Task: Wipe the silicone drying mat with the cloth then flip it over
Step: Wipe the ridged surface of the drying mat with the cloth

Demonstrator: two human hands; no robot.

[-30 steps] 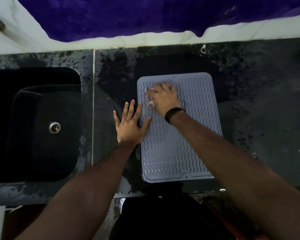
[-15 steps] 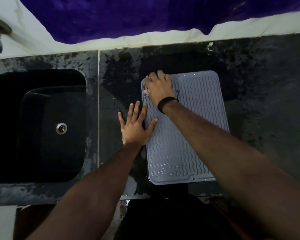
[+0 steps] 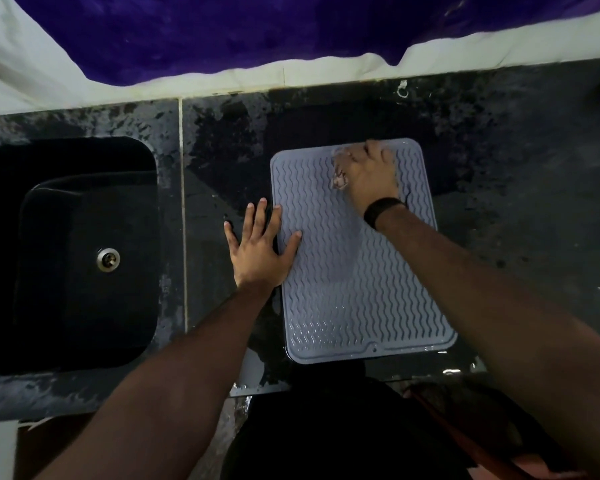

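Wiping in progress: silicone drying mat [image 3: 357, 271] flat on dark countertop [image 3: 520, 209], ribbed side up, just right of sink [image 3: 84, 251], near edge close to counter front. Right hand [image 3: 369, 176] at far end of mat, fingers curled over cloth [image 3: 339, 178], only a pale scrap showing at thumb side, rest hidden under palm. Left hand [image 3: 258, 249] spread flat, fingers apart, thumb and forefinger on mat's left rim, remaining fingers on counter, pinning mat. Judgement: far strip under way, flip not yet started. For a good wipe: long strokes along mat length, far to near, firm enough to push cloth down between wavy ribs, overlapping lanes, extra pass along raised rim and near drain-lip notch [image 3: 374, 348] where water likely collects. Pinning hand best kept on rim, silicone likely to creep on wet stone otherwise. Around: black wristband [image 3: 383, 210] on right wrist, drain fitting [image 3: 108, 259] in sink, purple fabric [image 3: 222, 29] over pale ledge [image 3: 326, 72] behind counter, small ring-shaped mark [image 3: 401, 89] near back edge, water pooled at counter front right. Obstructions: none on mat surface; wet counter under mat likely to dirty wiped face after flip, so worth wiping landing spot first
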